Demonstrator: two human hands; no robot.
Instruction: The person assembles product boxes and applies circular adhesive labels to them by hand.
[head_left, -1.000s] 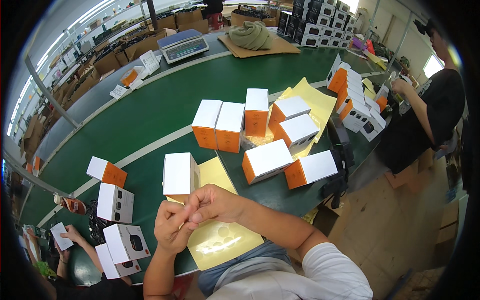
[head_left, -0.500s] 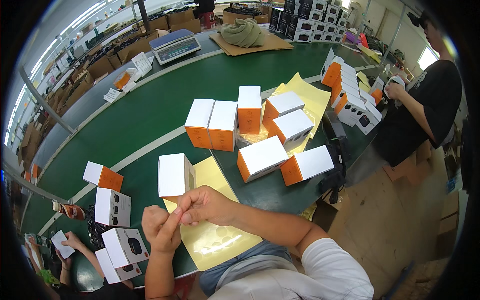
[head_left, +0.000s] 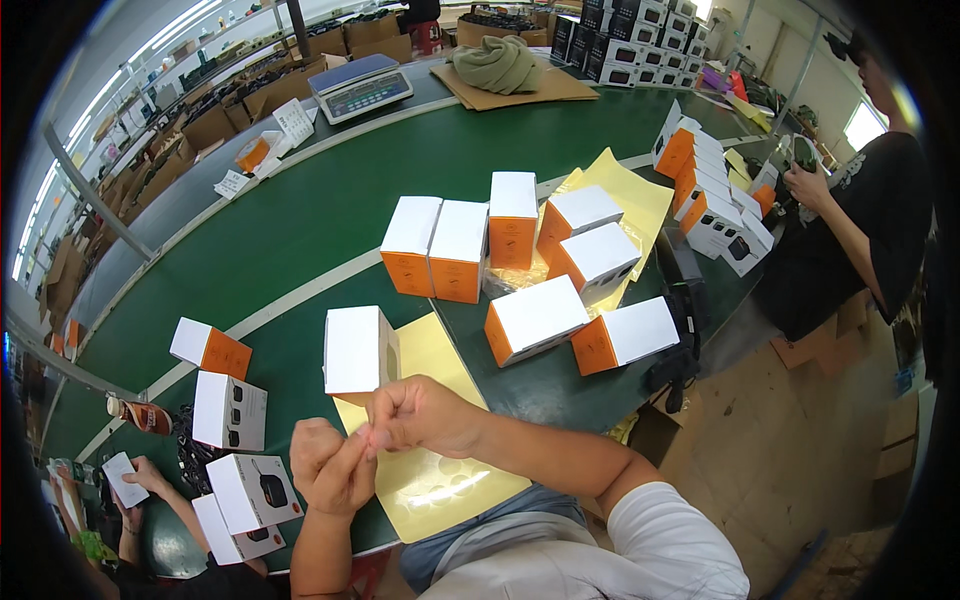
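Note:
My left hand (head_left: 328,468) and my right hand (head_left: 425,415) meet fingertip to fingertip above a yellow sheet (head_left: 440,505) with clear round stickers on it. Both hands are closed in a pinch; anything between the fingertips is too small to make out. Just beyond them a white box (head_left: 356,350) stands on the sheet's far left part, its lower front hidden by my right hand.
White-and-orange boxes (head_left: 535,315) stand to the right, some by another yellow sheet (head_left: 640,200). More boxes (head_left: 230,410) are at left, near a bottle (head_left: 145,415) and a person's hands (head_left: 148,478). Another person (head_left: 850,200) stands at right. A scale (head_left: 362,90) sits behind.
The view has shifted slightly. My hands stay together, with the right fingertips now pinched closer to the left ones. The person at right now holds something dark instead of something white.

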